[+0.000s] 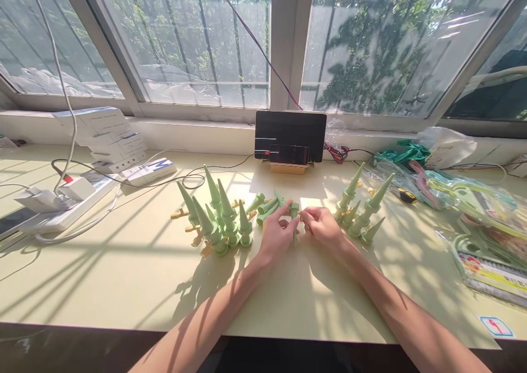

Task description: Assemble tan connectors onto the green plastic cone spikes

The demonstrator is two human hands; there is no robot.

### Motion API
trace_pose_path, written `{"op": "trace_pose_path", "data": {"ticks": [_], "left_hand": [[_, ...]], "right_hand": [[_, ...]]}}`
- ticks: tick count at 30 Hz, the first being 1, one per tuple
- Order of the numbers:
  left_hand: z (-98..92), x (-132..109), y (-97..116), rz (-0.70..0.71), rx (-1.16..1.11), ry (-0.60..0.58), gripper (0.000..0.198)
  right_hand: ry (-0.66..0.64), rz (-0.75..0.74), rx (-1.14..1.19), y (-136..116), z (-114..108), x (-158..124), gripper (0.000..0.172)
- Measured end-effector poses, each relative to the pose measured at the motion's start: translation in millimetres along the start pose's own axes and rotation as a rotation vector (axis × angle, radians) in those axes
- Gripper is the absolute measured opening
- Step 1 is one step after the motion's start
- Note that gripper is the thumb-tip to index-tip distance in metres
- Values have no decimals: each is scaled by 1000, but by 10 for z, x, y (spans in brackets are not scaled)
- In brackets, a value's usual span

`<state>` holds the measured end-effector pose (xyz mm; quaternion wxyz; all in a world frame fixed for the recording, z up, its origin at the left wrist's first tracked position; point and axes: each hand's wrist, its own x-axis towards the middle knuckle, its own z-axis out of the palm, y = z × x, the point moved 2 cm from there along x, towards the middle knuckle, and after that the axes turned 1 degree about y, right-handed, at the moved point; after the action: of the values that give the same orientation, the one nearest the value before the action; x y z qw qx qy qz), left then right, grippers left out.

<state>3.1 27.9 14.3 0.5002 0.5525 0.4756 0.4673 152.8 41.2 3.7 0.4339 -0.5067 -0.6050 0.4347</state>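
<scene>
My left hand [280,231] is closed on a green plastic cone-shaped piece [294,211] with a collar, its thin tip pointing down. Close beside it, my right hand [323,224] pinches a small tan piece against the side of that collar; the fingers mostly hide it. Behind my left hand lie several loose green tubes and a cone [268,205]. To the left stands a cluster of green cones [225,211], points up, with tan pegs [179,213] sticking out sideways. A smaller group of similar cones [374,200] stands to the right of my right hand.
A tablet [290,128] leans by the window with a phone [289,154] before it. White boxes [117,137], a power strip [78,200] and cables lie at the left. Bagged green items [481,197] and a yellow-black tool [407,196] lie at the right.
</scene>
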Motion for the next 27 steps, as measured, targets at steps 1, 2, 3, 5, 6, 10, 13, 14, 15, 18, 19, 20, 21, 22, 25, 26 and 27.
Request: {"op": "trace_pose_path", "data": {"ticks": [1,2,3,5,6,10,13,14,15,18,19,20,21,22,25,26,27], "left_hand": [[2,-1,-2,11,17,2,54],[4,-2,-3,26,36,1,54],[6,-4,-2,45,56,1,53],[9,-6,0,80,88,1,53],[9,-7,1,92,98,2,53],[5,-1,-11,66,80,-1,53],[1,4,-19,20,21,-9,56],[0,4,-18,10,2,-12,57],[0,4,-14,2,-15,-16,58],[1,-2,7,-27,-42,-22,58],[1,-4,16,-38,-46,-22,58],[0,-5,26,-48,-48,-20,58],[-2,-5,34,-59,-50,-19,58],[-4,-3,40,-70,-52,-17,59],[-16,19,29,-118,-79,-14,59],[-21,32,15,-135,-97,-16,58],[-26,45,-3,-150,-118,-21,58]], "right_hand": [[-20,45,58,9,9,2,43],[-40,90,125,16,17,3,46],[-58,132,196,22,23,5,49],[-90,202,319,30,31,7,54],[-104,224,359,31,33,8,56],[-99,205,336,30,30,15,56],[-57,138,213,24,24,13,51],[-43,115,178,19,21,10,49],[-30,95,149,12,18,5,46],[-5,51,86,-14,9,-12,40],[-1,44,70,-22,6,-16,39],[4,38,57,-29,4,-19,38],[8,33,46,-34,3,-20,37],[12,31,36,-36,3,-20,37],[31,10,-6,-44,8,-20,37],[40,-7,-32,-51,11,-22,37],[52,-28,-64,-61,15,-27,38]]}}
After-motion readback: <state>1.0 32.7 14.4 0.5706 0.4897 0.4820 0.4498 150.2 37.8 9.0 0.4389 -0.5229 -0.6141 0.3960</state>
